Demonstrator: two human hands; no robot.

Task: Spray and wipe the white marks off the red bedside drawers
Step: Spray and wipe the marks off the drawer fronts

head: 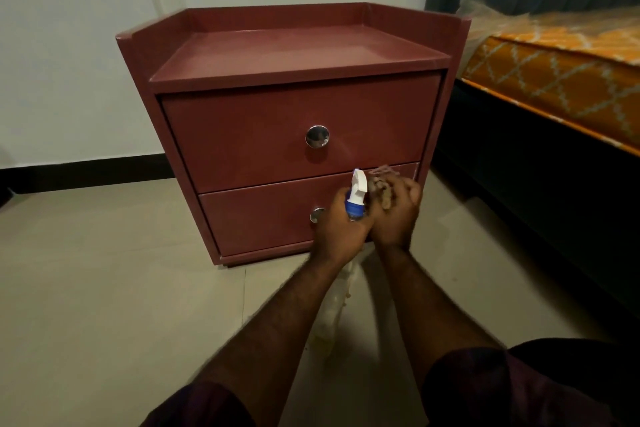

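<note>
Spray and cloth at the lower drawer's top right corner

The left hand [341, 230] has its grip clamped round the neck of the spray bottle [357, 184], which looks light, hard and likely slick. The right hand [394, 215] bunches a soft, limp cloth [381, 191] just under faint pale marks [384, 170] on the red bedside drawers [301, 107], which stand on the floor [104, 270]

Drawers [298, 59] on floor [104, 288], bed [554, 73] right. Before the lower drawer [263, 218]: bottle [356, 189] in your left hand [341, 230], cloth [380, 185] in your right hand [394, 218].

Spray bottle [356, 196], cloth [381, 190] before red drawers [277, 135].
</note>
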